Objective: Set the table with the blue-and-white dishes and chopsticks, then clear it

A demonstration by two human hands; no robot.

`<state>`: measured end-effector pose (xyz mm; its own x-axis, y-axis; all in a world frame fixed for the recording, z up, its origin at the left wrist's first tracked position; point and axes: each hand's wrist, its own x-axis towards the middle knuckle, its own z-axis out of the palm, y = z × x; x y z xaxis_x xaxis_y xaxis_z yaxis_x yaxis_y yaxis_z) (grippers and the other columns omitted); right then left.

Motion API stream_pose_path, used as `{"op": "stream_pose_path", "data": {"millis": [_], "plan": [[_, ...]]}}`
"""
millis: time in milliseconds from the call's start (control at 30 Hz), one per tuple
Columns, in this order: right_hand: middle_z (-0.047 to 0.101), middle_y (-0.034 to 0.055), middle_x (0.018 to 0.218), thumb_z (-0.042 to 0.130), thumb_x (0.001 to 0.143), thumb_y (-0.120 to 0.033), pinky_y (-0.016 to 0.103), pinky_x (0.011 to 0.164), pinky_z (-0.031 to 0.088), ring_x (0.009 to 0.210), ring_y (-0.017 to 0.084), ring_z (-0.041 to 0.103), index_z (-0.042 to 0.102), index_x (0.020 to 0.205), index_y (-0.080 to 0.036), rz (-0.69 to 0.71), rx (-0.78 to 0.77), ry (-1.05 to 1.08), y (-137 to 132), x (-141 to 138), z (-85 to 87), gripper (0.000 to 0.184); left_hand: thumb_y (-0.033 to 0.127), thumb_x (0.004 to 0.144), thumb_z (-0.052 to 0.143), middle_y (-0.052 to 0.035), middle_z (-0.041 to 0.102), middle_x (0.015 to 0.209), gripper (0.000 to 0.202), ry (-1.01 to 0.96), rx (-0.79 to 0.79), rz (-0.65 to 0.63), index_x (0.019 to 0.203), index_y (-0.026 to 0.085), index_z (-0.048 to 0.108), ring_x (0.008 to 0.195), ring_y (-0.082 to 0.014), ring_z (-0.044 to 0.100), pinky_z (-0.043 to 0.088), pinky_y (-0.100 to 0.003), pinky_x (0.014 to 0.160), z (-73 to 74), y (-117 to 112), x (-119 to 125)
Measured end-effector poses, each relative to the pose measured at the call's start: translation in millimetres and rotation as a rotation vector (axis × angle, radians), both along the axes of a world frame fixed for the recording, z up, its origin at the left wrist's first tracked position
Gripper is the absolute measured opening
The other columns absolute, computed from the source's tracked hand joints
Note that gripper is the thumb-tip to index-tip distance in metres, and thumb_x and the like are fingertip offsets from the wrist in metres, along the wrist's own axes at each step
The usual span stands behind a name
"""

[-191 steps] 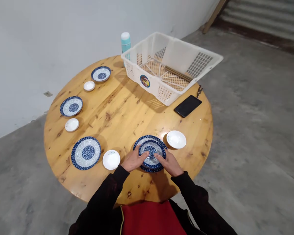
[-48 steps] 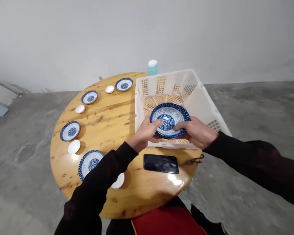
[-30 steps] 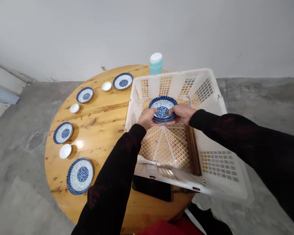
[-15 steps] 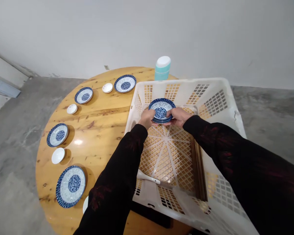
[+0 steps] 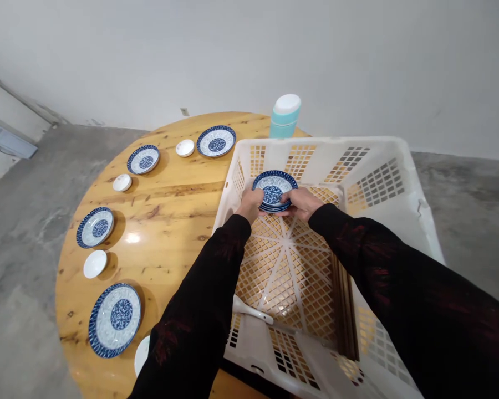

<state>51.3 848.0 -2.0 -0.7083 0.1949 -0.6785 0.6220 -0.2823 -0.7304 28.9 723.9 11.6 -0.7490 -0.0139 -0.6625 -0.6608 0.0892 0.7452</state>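
A small stack of blue-and-white patterned plates (image 5: 273,188) is held between my two hands, inside the white plastic basket (image 5: 316,142) near its far left corner. My left hand (image 5: 251,204) grips the stack's left edge. On the opposite edge, my right hand (image 5: 303,201) has its thumb on top and fingers underneath. Below them shows the basket's lattice floor. A white spoon (image 5: 253,313) lies at the near left of the basket, partly hidden by my left sleeve. Brown chopsticks (image 5: 344,310) lie along the right side.
Around the left of the round wooden table (image 5: 170,221) stand several blue-rimmed plates (image 5: 115,320) and small white bowls (image 5: 95,264). A turquoise container with a white lid (image 5: 285,116) stands behind the basket. A pale wall (image 5: 233,55) rises beyond the table.
The basket appears slightly larger and shifted right, and the table plates sit a little differently, as the view moves. Both hands still hold the stack at nearly the same spot.
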Motion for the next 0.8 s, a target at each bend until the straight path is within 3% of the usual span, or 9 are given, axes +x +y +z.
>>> {"op": "stream_pose_path", "data": {"millis": [333,567,800], "plan": [[0.054,-0.0065,0.053,0.068,0.065,0.005,0.027,0.049,0.061,0.052,0.014,0.060,0.054,0.077,-0.020,-0.015,-0.004,0.016,-1.8,-14.9,-6.6,0.030,0.017,0.082,0.059,-0.0163,0.067,0.124,0.049,0.025,-0.028,0.082,0.132,0.015,0.058,0.099,-0.0294,0.069,0.059,-0.041,0.079,-6.8,4.5,-13.0],[0.055,-0.0065,0.058,0.065,0.064,0.006,0.029,0.050,0.062,0.052,0.012,0.059,0.054,0.081,-0.018,-0.012,0.000,0.037,-5.1,-25.2,-13.0,0.031,0.019,0.079,0.061,-0.0152,0.070,0.117,0.047,0.059,-0.040,0.125,0.126,0.014,0.061,0.096,-0.0277,0.069,0.058,-0.034,0.074,-9.0,2.7,-18.4],[0.053,-0.0063,0.058,0.066,0.066,0.005,0.027,0.048,0.062,0.053,0.012,0.060,0.052,0.080,-0.017,0.000,0.034,0.048,-5.8,-27.0,-14.9,0.029,0.025,0.078,0.065,-0.0181,0.070,0.117,0.051,0.084,-0.058,0.088,0.127,0.012,0.060,0.100,-0.0308,0.069,0.059,-0.037,0.075,-18.3,0.9,-20.7]]}}
